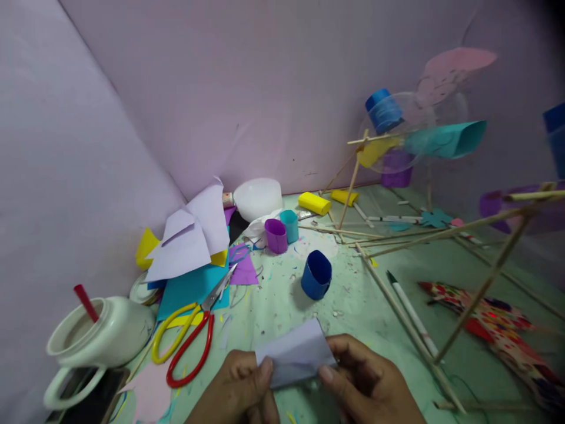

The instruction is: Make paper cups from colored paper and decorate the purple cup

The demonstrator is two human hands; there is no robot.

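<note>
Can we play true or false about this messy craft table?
1. The left hand and right hand pinch a folded pale paper. True.
2. The scissors have blue handles. False: one is yellow, one red.
3. A dark blue paper ring sits on the green table. True.
4. The white jar has a lid on. False: it is open, with a red stick poking out.

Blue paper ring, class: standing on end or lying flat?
Standing on end: the blue paper ring sits on the table with its open top facing up.
</note>
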